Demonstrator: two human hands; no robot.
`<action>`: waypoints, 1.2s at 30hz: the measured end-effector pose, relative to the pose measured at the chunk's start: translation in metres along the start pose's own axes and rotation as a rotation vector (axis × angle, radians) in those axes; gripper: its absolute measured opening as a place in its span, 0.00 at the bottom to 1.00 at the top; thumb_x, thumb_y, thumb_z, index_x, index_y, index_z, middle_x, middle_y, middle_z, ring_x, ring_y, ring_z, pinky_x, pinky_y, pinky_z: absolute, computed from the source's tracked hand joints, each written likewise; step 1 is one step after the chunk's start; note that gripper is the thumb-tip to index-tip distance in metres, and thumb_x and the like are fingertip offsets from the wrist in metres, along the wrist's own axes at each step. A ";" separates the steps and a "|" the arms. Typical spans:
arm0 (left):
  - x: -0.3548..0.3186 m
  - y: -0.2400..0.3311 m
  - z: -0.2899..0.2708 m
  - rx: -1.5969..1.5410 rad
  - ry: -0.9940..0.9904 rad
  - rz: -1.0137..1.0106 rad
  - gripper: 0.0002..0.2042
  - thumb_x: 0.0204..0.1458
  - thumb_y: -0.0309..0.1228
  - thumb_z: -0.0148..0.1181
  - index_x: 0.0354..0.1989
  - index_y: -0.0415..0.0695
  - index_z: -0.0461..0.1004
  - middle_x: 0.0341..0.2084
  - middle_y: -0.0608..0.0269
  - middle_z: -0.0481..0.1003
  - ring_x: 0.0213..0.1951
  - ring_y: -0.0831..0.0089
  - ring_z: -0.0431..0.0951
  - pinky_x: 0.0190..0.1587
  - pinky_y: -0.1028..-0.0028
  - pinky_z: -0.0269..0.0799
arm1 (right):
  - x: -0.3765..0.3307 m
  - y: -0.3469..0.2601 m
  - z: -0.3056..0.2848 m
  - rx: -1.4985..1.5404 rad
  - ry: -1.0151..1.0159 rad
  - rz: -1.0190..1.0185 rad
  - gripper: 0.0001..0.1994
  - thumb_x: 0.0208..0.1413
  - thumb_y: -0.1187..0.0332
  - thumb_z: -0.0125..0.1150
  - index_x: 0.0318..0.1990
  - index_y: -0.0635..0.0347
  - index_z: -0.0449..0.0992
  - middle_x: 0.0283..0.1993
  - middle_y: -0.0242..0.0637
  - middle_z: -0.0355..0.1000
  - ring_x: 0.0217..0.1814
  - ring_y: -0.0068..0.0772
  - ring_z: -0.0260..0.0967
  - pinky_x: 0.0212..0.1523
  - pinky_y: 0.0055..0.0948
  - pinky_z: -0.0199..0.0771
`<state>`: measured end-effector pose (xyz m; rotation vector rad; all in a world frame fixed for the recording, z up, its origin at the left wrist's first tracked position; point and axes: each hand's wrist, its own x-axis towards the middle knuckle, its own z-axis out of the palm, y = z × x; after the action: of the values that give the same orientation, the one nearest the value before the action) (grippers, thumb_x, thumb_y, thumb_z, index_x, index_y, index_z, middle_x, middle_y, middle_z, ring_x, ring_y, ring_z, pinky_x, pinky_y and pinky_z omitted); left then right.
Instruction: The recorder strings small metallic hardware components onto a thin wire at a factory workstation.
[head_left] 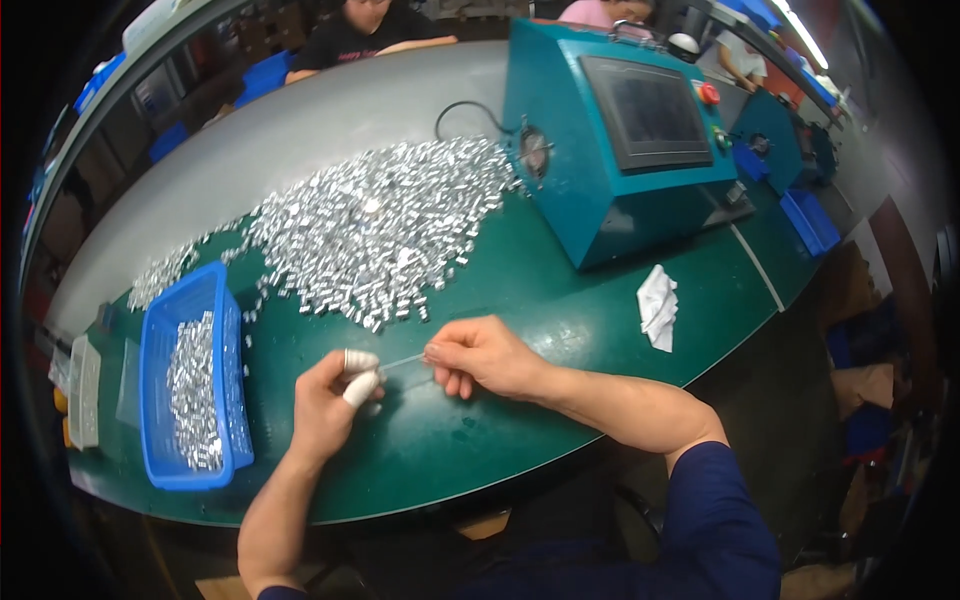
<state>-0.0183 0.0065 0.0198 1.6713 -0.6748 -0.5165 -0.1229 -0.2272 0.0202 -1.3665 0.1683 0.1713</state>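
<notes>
A thin, pale, straight rod (pixel 403 361) spans the gap between my two hands above the green table mat; I cannot tell its exact kind. My left hand (pixel 325 400), with white coverings on the thumb and a finger, pinches one end. At the other end, my right hand (pixel 490 358) grips it between thumb and fingertips, the other fingers curled below. Just beyond my hands spreads a large heap of small shiny metal cylinders (pixel 375 225). To the left of my left hand stands a blue plastic basket (pixel 238 400), partly filled with similar metal pieces.
A teal machine (pixel 560 130) with a dark screen and red button stands at the back right. A crumpled white cloth (pixel 657 308) lies right of my hands. A white tray (pixel 84 390) sits far left. Across the table is a person in black (pixel 350 40); blue bins (pixel 808 222) stand far right.
</notes>
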 end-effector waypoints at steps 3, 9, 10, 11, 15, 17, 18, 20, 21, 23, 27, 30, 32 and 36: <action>0.014 -0.004 -0.006 -0.170 -0.064 -0.107 0.09 0.60 0.25 0.61 0.48 0.38 0.76 0.35 0.57 0.81 0.32 0.76 0.80 0.34 0.76 0.76 | -0.004 0.000 -0.006 -0.664 0.206 -0.697 0.08 0.60 0.72 0.65 0.45 0.64 0.80 0.32 0.33 0.77 0.31 0.21 0.74 0.31 0.20 0.74; 0.005 0.004 0.004 0.133 -0.044 0.127 0.08 0.59 0.23 0.62 0.45 0.37 0.76 0.35 0.58 0.80 0.34 0.74 0.80 0.38 0.74 0.78 | 0.008 -0.004 -0.006 -0.056 0.057 -0.006 0.14 0.67 0.61 0.58 0.38 0.65 0.79 0.25 0.34 0.77 0.21 0.21 0.73 0.20 0.18 0.70; 0.005 0.000 0.002 0.186 -0.056 0.184 0.08 0.58 0.23 0.62 0.45 0.37 0.76 0.35 0.60 0.80 0.35 0.74 0.81 0.39 0.73 0.78 | 0.010 -0.002 -0.010 -0.032 0.030 0.046 0.13 0.66 0.62 0.59 0.39 0.65 0.79 0.26 0.34 0.77 0.22 0.21 0.73 0.21 0.19 0.71; 0.006 -0.001 0.001 0.185 -0.053 0.176 0.08 0.58 0.23 0.62 0.45 0.37 0.76 0.35 0.60 0.80 0.35 0.74 0.81 0.39 0.73 0.78 | 0.010 -0.002 -0.011 -0.012 0.005 0.096 0.12 0.66 0.63 0.60 0.41 0.65 0.79 0.27 0.34 0.77 0.23 0.22 0.74 0.22 0.19 0.71; 0.010 -0.002 -0.002 -0.157 -0.037 -0.128 0.08 0.59 0.23 0.61 0.45 0.37 0.76 0.35 0.59 0.81 0.34 0.76 0.80 0.37 0.75 0.77 | 0.001 0.001 0.005 -0.215 0.167 -0.258 0.11 0.65 0.65 0.61 0.43 0.65 0.80 0.28 0.34 0.77 0.25 0.23 0.74 0.25 0.20 0.73; 0.010 -0.002 -0.004 -0.245 -0.056 -0.167 0.07 0.59 0.23 0.61 0.45 0.38 0.76 0.35 0.58 0.81 0.33 0.76 0.80 0.36 0.76 0.77 | 0.004 0.004 -0.006 -0.886 0.163 -0.907 0.10 0.63 0.67 0.62 0.44 0.65 0.80 0.30 0.34 0.78 0.27 0.24 0.74 0.28 0.21 0.74; 0.008 -0.002 -0.002 -0.236 -0.046 -0.151 0.08 0.60 0.24 0.61 0.46 0.38 0.76 0.35 0.58 0.81 0.33 0.76 0.80 0.37 0.75 0.77 | 0.005 0.007 -0.004 -0.770 0.151 -0.842 0.10 0.65 0.66 0.61 0.41 0.65 0.80 0.29 0.34 0.77 0.26 0.23 0.74 0.26 0.20 0.73; 0.005 -0.005 0.001 0.010 -0.016 0.048 0.08 0.60 0.24 0.61 0.46 0.38 0.77 0.35 0.59 0.81 0.33 0.76 0.80 0.37 0.75 0.77 | 0.002 -0.004 -0.002 -0.455 0.064 -0.390 0.11 0.66 0.65 0.60 0.40 0.65 0.80 0.29 0.34 0.77 0.26 0.22 0.75 0.26 0.20 0.73; 0.004 -0.006 0.002 0.257 0.017 0.246 0.08 0.60 0.25 0.61 0.46 0.38 0.77 0.35 0.59 0.81 0.33 0.76 0.80 0.38 0.75 0.78 | 0.001 -0.008 0.000 -0.135 -0.025 0.057 0.12 0.67 0.64 0.58 0.39 0.66 0.80 0.28 0.34 0.77 0.26 0.22 0.75 0.25 0.19 0.73; 0.003 -0.006 0.004 0.166 0.023 0.192 0.08 0.60 0.25 0.61 0.46 0.38 0.77 0.35 0.59 0.81 0.34 0.76 0.80 0.38 0.75 0.78 | 0.000 -0.005 0.002 -0.105 -0.010 0.022 0.13 0.67 0.63 0.58 0.39 0.66 0.80 0.28 0.34 0.77 0.26 0.21 0.75 0.25 0.19 0.73; 0.009 -0.001 -0.002 -0.173 -0.015 -0.100 0.08 0.60 0.25 0.60 0.46 0.38 0.77 0.35 0.59 0.81 0.33 0.76 0.80 0.38 0.75 0.78 | 0.001 0.003 0.007 -0.331 0.123 -0.417 0.13 0.67 0.63 0.58 0.39 0.65 0.80 0.29 0.34 0.78 0.27 0.20 0.75 0.24 0.19 0.72; 0.011 0.001 -0.006 -0.218 -0.043 -0.163 0.08 0.60 0.25 0.60 0.46 0.38 0.77 0.35 0.59 0.81 0.34 0.76 0.80 0.38 0.75 0.78 | 0.005 0.004 -0.005 -0.770 0.192 -0.898 0.13 0.67 0.63 0.58 0.39 0.65 0.80 0.30 0.35 0.78 0.28 0.20 0.76 0.24 0.19 0.72; 0.010 0.001 -0.004 -0.213 -0.057 -0.179 0.08 0.60 0.25 0.60 0.46 0.38 0.77 0.35 0.59 0.81 0.34 0.76 0.80 0.39 0.75 0.78 | 0.003 0.001 -0.007 -0.918 0.154 -1.009 0.13 0.67 0.63 0.58 0.39 0.65 0.80 0.30 0.35 0.79 0.29 0.20 0.76 0.24 0.19 0.72; 0.001 0.000 0.005 -0.011 0.008 0.020 0.07 0.60 0.24 0.60 0.45 0.38 0.77 0.36 0.59 0.80 0.33 0.75 0.80 0.39 0.75 0.78 | -0.002 -0.004 -0.003 -0.166 -0.016 -0.007 0.13 0.67 0.63 0.57 0.38 0.66 0.80 0.29 0.34 0.77 0.27 0.20 0.76 0.24 0.18 0.72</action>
<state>-0.0205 0.0019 0.0190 1.6538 -0.6814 -0.4981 -0.1240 -0.2306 0.0238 -1.5302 0.1377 0.1935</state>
